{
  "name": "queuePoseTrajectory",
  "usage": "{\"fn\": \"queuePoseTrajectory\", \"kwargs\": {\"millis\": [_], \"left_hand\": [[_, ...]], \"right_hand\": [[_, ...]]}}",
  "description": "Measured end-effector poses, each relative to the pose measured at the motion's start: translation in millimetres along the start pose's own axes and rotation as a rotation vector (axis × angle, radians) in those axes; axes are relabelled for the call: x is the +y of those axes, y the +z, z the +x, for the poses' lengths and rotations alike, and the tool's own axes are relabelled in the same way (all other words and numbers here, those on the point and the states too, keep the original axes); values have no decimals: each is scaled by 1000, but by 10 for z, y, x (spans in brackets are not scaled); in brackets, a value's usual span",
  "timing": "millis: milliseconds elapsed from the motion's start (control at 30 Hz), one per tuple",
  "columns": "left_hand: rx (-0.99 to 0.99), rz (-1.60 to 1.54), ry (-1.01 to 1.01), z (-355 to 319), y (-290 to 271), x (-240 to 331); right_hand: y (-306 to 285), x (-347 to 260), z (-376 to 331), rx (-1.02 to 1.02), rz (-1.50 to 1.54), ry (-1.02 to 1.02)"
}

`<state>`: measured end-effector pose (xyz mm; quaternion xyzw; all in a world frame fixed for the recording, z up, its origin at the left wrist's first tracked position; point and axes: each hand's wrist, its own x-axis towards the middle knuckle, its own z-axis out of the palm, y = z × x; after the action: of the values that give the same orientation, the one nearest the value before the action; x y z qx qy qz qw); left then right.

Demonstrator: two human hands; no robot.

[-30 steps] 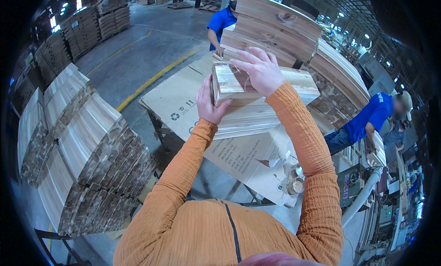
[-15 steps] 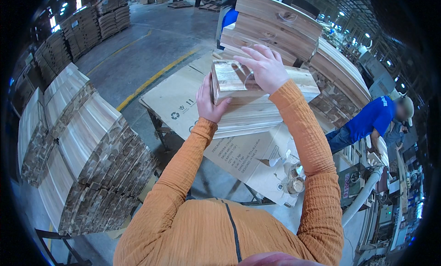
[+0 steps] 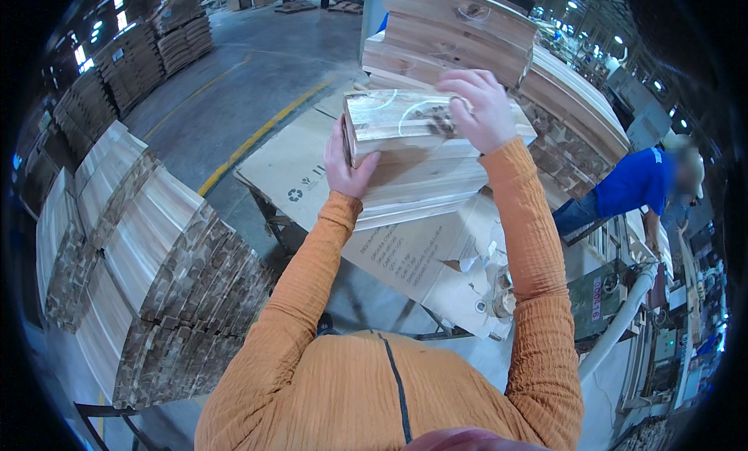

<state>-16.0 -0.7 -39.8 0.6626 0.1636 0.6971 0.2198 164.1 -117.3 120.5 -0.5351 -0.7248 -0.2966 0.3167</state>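
A pale wooden board (image 3: 378, 122) lies on top of a short stack of similar boards (image 3: 425, 184). Curved white marks show on its upper face, one of them beside a dark knot (image 3: 441, 122). My left hand (image 3: 349, 167) grips the board's left end, with the thumb on the near side and the fingers on the end. Over the right half of the board, near the knot, my right hand (image 3: 485, 114) is closed with its fingers curled. Whatever it pinches, if anything, is hidden and slightly blurred.
Flattened cardboard (image 3: 284, 159) covers the worktable under the boards. A taller stack of planks (image 3: 456, 42) rises just beyond. Clear tape rolls (image 3: 505, 301) sit at the table's right corner. Large plank piles (image 3: 156, 240) stand at left. A person in blue (image 3: 623, 190) works at right.
My right hand has moved right along the board, and its fingers have gone from spread to curled. The knot and curved marks are more exposed. My left hand keeps its grip.
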Motion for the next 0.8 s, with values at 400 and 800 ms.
{"fn": "queuePoseTrajectory", "kwargs": {"millis": [400, 800], "left_hand": [[-27, -147, -127, -4, 93, -20], [-55, -221, -153, -21, 45, -38]], "right_hand": [[-112, 416, -2594, 122, 90, 1053], [365, -196, -3739, 336, 574, 1454]]}}
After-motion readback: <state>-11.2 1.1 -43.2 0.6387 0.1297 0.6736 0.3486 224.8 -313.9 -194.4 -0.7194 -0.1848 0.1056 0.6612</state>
